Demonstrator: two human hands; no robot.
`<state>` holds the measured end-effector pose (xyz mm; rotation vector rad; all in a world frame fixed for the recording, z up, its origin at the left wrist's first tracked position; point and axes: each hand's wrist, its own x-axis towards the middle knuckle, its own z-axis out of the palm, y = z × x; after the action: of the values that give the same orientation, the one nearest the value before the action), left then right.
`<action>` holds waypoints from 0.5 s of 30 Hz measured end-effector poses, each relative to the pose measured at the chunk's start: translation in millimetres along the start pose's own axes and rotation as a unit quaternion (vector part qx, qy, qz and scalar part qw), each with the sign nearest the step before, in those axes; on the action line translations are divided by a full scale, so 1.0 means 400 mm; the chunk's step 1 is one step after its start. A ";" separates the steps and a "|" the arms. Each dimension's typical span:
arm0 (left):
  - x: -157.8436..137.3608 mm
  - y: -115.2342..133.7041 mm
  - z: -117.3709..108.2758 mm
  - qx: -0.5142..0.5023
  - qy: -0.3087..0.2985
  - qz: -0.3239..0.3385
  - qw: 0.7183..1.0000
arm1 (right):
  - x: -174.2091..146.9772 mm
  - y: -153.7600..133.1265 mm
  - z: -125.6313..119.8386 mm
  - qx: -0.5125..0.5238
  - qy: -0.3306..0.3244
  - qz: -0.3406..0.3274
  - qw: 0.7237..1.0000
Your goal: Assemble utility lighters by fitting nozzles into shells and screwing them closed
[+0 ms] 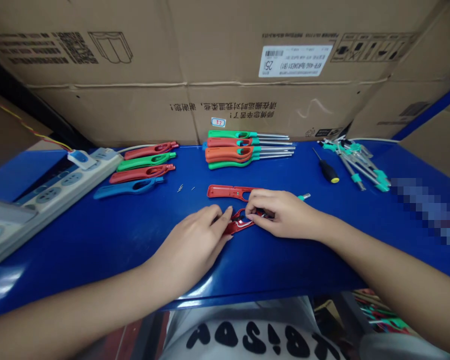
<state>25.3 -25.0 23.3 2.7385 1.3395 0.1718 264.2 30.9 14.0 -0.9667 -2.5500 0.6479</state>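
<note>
My left hand [206, 232] grips the handle end of an open red lighter shell [240, 226], thumb and fingers on its sides. A thin white wire and dark small parts lie inside this shell. Over its other end, the fingertips of my right hand [279, 212] are pinched together; what sits between them is too small to make out. Just behind, a second red shell half [225, 191] lies on the table with its inside up, partly covered by my right hand. A teal-and-metal tip [304, 197] shows beyond the knuckles of that hand.
Long-nosed lighters [230, 154] are stacked at the back. Coloured shells [144, 174] lie left beside a power strip [56, 187]. Small pins [180, 188] lie mid-table. A screwdriver [328, 169] and metal nozzle parts [360, 162] sit right. A cardboard wall [135, 110] stands behind.
</note>
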 end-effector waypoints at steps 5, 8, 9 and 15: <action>0.007 -0.014 0.013 -0.056 0.035 0.015 0.998 | -0.002 0.000 0.004 -0.043 0.002 -0.002 0.999; 0.010 -0.019 0.019 -0.071 0.038 0.028 0.996 | -0.002 0.006 0.009 -0.040 0.013 -0.013 0.999; 0.011 -0.020 0.021 -0.074 0.037 0.033 0.996 | -0.002 0.009 0.011 -0.035 0.018 -0.018 0.999; 0.013 -0.025 0.022 -0.072 0.029 0.050 0.996 | 0.003 0.018 0.015 0.007 0.031 -0.036 0.999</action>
<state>22.0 -15.1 13.6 2.6992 1.1534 0.3424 264.4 34.5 5.3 -0.8733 -2.5104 0.6055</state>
